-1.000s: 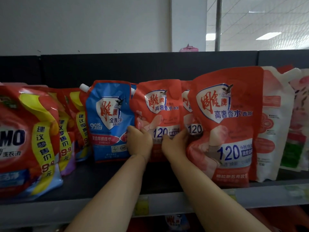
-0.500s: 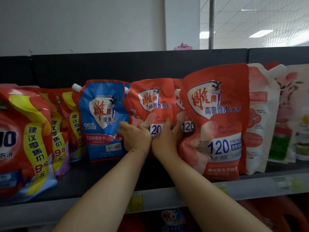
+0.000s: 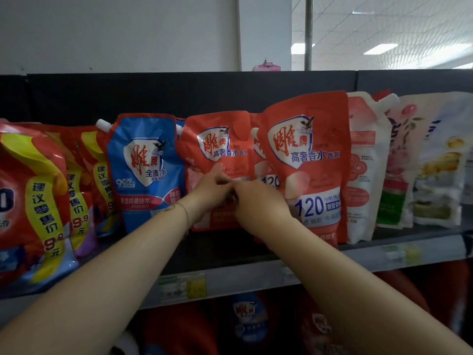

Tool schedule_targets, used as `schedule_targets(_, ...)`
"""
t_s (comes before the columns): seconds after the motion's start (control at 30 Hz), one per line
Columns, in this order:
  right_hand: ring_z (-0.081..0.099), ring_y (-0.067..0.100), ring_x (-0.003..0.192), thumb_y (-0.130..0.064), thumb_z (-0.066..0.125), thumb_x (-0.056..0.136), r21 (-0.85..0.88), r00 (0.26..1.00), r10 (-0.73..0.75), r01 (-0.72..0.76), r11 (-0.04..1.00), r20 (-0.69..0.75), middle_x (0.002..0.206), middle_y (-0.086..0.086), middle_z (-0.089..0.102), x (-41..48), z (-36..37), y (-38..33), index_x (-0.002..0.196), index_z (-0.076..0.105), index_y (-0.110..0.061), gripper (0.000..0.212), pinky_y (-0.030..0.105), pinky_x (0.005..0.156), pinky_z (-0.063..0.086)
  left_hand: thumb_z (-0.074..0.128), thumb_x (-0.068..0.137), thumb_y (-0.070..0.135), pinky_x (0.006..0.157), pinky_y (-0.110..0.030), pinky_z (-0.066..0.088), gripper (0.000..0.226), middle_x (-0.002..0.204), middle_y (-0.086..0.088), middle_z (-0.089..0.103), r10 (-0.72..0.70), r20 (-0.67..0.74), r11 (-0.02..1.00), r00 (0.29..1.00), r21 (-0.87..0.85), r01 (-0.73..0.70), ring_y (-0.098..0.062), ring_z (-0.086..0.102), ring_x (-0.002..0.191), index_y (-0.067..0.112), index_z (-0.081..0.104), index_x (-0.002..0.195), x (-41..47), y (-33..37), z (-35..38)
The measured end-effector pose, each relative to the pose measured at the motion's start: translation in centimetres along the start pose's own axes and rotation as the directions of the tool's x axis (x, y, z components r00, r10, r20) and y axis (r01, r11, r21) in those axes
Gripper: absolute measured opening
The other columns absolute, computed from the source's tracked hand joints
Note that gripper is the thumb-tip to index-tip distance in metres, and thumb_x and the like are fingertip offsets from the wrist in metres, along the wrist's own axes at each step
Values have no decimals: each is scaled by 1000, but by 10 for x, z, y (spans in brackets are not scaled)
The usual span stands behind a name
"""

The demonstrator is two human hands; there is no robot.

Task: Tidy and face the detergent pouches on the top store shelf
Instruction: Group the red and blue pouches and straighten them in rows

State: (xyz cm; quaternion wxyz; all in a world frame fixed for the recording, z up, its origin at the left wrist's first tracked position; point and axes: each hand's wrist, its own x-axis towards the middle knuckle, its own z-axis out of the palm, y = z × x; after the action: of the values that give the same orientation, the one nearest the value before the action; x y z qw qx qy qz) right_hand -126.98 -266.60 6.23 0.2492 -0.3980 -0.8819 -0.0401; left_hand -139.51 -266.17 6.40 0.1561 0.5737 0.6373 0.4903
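Note:
An orange-red detergent pouch point(image 3: 220, 139) stands upright in the middle of the top shelf point(image 3: 256, 274). My left hand point(image 3: 211, 189) and my right hand point(image 3: 257, 202) meet at its front centre, fingers curled and pinching it, knuckles touching. A blue pouch point(image 3: 143, 170) stands to its left. A larger orange-red pouch point(image 3: 307, 155) stands nearer the shelf edge on the right, hiding most of another one point(image 3: 256, 149) behind it. My hands cover the lower label of the held pouch.
Red and yellow pouches point(image 3: 33, 190) crowd the left end of the shelf. A white pouch point(image 3: 363, 162) and floral pouches point(image 3: 404, 155) fill the right. A black back panel point(image 3: 179, 93) stands behind. Price tags point(image 3: 184, 285) line the shelf edge; bottles sit below.
My hands slid from the pouch's two sides to meet at its front centre. The view shifted left and slightly closer.

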Motion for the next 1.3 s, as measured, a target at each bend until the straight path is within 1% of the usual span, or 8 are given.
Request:
schedule_targets(0.1,61,29,99,-11,49,94,-22,997,27,-26,999,65,115,10,62,-12,-11,5,124,55,-11,30,33,73,47,44,99,17,69,-35,51,34,82,-2,62,-133,124,962,983,-221,158,-13,55,66,0,50,128,-19,13,22)
schedule_targets(0.23,63,30,71,-13,51,90,-62,923,-160,148,987,-351,86,9,68,-39,-5,23,95,63,-8,13,29,57,34,36,101,13,70,-31,46,22,73,-6,58,-143,294,816,945,-506,281,-18,51,70,15,54,88,-25,28,47)
schedule_targets(0.33,52,28,43,-19,57,81,-54,843,-164,159,986,-512,57,7,59,-50,-3,41,70,58,-10,14,24,44,29,34,102,14,97,-40,43,29,70,-5,64,-153,226,787,962,-561,257,-25,52,85,0,59,108,-24,30,61)
schedule_targets(0.5,52,27,43,-27,59,84,-22,850,-102,106,994,-518,52,2,54,-66,-3,60,68,55,-14,22,23,38,28,61,90,13,93,-40,52,29,109,-15,70,-72,165,752,984,-639,162,-30,65,104,8,65,118,-14,23,72)
schedule_targets(0.7,52,27,51,-27,57,87,23,859,-103,132,991,-502,58,2,56,-65,2,64,73,55,-11,21,29,45,34,63,89,13,74,-32,55,7,87,-10,70,-72,-27,729,997,-683,34,-21,66,78,8,67,92,-13,20,72)
schedule_targets(1.0,53,18,71,-19,58,88,160,906,-199,275,948,-374,87,0,58,-51,20,49,92,57,-12,8,34,58,46,62,90,17,71,-25,48,15,79,1,62,14,-471,882,882,-410,-233,-11,58,75,21,56,78,-17,-1,21)
schedule_targets(1.17,51,28,98,-20,70,75,-44,903,-242,243,969,-355,112,6,51,-41,35,42,120,52,-16,49,39,62,51,61,91,16,74,-28,50,17,79,1,62,-54,-580,884,813,-406,-231,-13,60,77,20,55,77,-20,-21,-19)
schedule_targets(1.3,16,35,139,-38,70,80,-59,953,-182,173,983,-243,155,9,9,-29,38,38,148,16,-31,88,53,106,30,63,91,19,74,-29,52,18,83,4,58,20,-625,939,781,-257,-230,-14,57,81,24,50,79,-28,-33,-43)
